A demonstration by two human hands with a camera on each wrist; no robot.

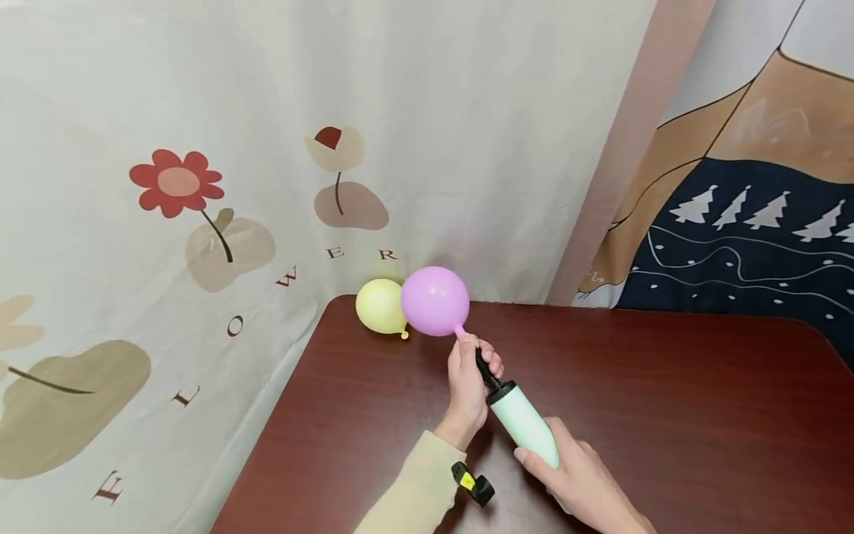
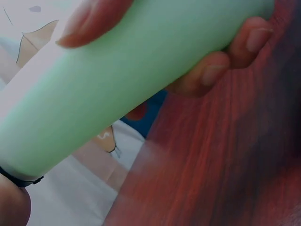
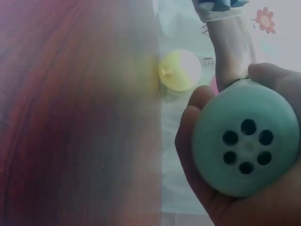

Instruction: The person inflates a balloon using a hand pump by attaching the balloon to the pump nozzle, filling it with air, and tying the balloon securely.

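Note:
A round, inflated purple balloon [image 1: 435,300] sits on the nozzle end of a mint-green hand pump [image 1: 523,426] with black fittings. My left hand [image 1: 468,386] holds the balloon's neck against the nozzle, its fingers curled round them; the nozzle tip is hidden. Lower down, my right hand [image 1: 582,475] grips the pump's green body. The left wrist view has the green barrel [image 2: 117,84] filling much of the frame, with right-hand fingers [image 2: 202,75] wrapped round it. Several dark holes mark the pump's round end [image 3: 248,147] in the right wrist view.
Beside the purple balloon, a tied yellow balloon [image 1: 379,305] lies at the far left corner of the dark red-brown table [image 1: 667,400]. A pale curtain [image 1: 467,148] printed with flowers hangs behind. My left sleeve carries a black-and-yellow wrist strap [image 1: 470,482].

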